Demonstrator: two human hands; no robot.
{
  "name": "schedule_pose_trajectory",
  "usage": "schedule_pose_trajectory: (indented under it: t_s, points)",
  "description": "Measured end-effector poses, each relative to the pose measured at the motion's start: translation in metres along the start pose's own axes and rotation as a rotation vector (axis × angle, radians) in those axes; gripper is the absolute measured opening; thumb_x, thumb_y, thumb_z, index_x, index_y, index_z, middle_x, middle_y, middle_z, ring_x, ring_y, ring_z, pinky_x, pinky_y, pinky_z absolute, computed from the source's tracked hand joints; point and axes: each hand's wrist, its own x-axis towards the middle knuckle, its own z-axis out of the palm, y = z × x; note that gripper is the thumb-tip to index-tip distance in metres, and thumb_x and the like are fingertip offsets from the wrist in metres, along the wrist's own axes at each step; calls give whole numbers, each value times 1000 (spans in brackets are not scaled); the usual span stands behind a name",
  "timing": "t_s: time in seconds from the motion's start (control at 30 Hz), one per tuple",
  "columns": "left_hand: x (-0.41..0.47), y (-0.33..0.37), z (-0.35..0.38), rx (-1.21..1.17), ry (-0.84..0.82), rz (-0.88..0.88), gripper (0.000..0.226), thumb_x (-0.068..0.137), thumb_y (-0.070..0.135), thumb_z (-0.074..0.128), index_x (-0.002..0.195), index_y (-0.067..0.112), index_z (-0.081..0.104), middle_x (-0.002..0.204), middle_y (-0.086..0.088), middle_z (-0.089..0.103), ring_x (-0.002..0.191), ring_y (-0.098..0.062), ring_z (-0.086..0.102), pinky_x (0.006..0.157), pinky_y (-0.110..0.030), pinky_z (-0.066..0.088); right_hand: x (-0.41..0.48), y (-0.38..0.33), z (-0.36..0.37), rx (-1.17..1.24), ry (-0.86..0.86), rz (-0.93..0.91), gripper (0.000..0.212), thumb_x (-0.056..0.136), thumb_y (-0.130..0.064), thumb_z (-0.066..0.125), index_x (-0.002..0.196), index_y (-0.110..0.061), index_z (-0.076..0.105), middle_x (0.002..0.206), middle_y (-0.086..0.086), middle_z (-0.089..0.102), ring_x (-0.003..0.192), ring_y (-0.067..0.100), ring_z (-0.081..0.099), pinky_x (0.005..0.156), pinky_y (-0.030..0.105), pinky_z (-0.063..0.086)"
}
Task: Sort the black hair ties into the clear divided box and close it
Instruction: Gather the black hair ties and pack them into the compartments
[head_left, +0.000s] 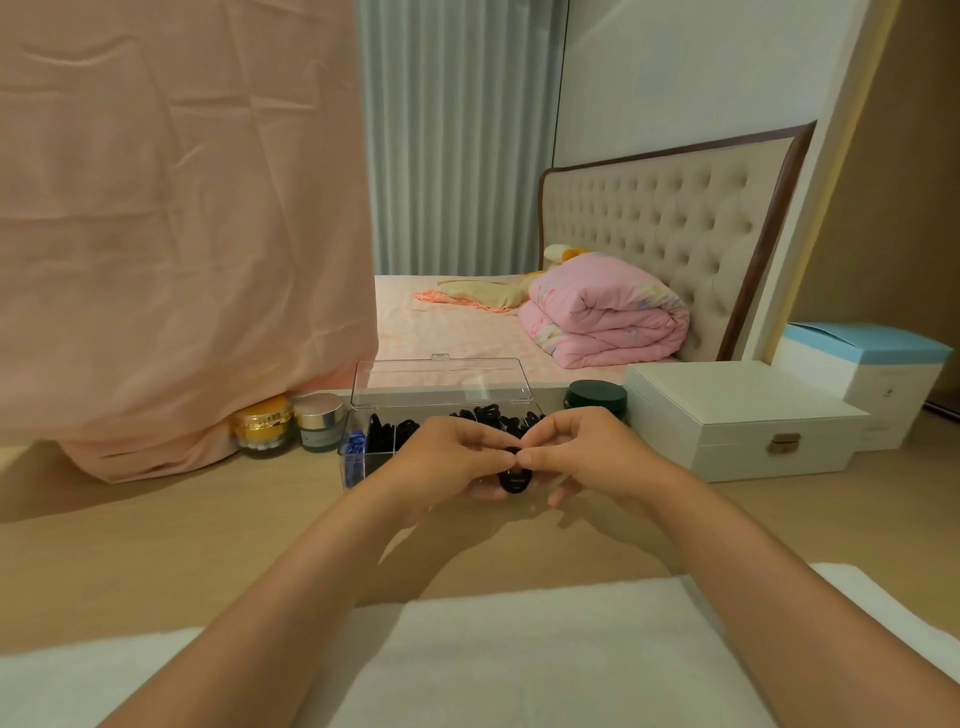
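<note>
The clear divided box (358, 462) stands on the wooden table with its lid (441, 382) raised at the back. Several black hair ties (488, 413) fill its compartments, and a blue one (355, 446) lies at the left end. In front of the box my left hand (447, 457) and my right hand (587, 452) meet, both pinching a small bunch of black hair ties (514, 480) between thumbs and fingers. My hands hide the middle and front of the box.
Left of the box stand a gold jar (262, 423) and a pale green jar (319, 421). A dark green jar (596, 397) and a white latched case (737, 421) are on the right. Pink cloth (171, 234) hangs at the left; a white towel (493, 654) lies near me.
</note>
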Motion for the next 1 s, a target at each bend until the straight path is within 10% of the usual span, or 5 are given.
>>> schedule_pose_trajectory:
  t_s: [0.37, 0.6, 1.0]
  points:
    - [49, 28, -31, 505, 314, 192, 25, 102, 22, 52, 123, 27, 65, 114, 6, 70, 101, -12, 63, 94, -32, 51, 53, -12, -16, -128, 314, -20, 11, 78, -13, 86, 83, -17, 77, 77, 5, 76, 65, 12, 69, 57, 23, 52]
    - [64, -3, -28, 735, 211, 290, 32, 101, 27, 53, 131, 33, 61, 137, 6, 59, 131, -15, 46, 108, -34, 38, 88, -12, -6, -612, 246, -20, 15, 78, -28, 85, 68, -32, 75, 77, -14, 72, 82, 8, 68, 79, 34, 58]
    - [66, -5, -14, 1106, 30, 262, 45, 101, 53, 43, 144, 41, 50, 155, 3, 36, 143, -18, 19, 117, -40, 21, 71, -16, -30, -738, 141, -150, 36, 91, -9, 54, 112, -25, 78, 123, -9, 70, 115, 10, 62, 98, 29, 49]
